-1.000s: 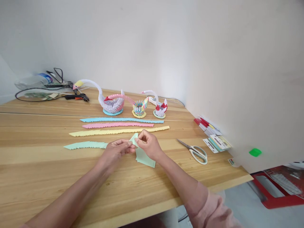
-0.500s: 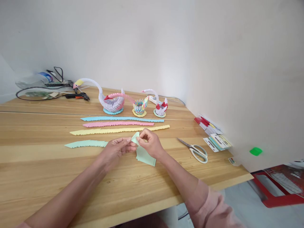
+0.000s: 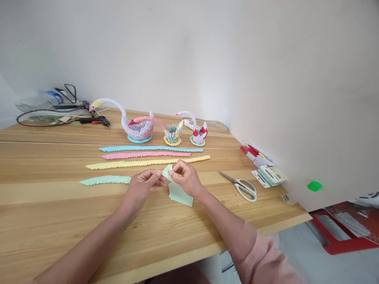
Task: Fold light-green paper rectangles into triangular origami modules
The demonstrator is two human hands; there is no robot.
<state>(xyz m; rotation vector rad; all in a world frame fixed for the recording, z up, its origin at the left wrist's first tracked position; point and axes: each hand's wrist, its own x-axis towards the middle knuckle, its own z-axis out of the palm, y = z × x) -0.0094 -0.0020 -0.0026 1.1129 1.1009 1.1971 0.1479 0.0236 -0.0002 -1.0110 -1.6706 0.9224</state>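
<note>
Between my two hands is a small folded piece of pale green paper [image 3: 167, 172], held above the table. My left hand [image 3: 145, 184] pinches its left side with thumb and fingers. The fingers of my right hand [image 3: 186, 177] grip its right side. Below my right hand lie pale green paper sheets [image 3: 181, 195], partly covered by it. A row of overlapping pale green folded pieces [image 3: 103, 180] runs up behind my left hand, which hides its right end. Beyond my hands lie a yellow strip [image 3: 148, 162], a pink strip [image 3: 145, 155] and a blue strip [image 3: 151, 149] of similar folded pieces.
Paper swans [image 3: 139, 130] stand on round bases at the back of the wooden table [image 3: 59, 221]. Scissors [image 3: 241, 187] lie to the right, beside paper packs [image 3: 269, 176] along the wall. A glue gun [image 3: 94, 120], cables and a plastic bottle [image 3: 38, 100] occupy the back left.
The view has shifted slightly. My hands stay in nearly the same place, both still pinching the green paper, with only a small change in my left hand's fingers.
</note>
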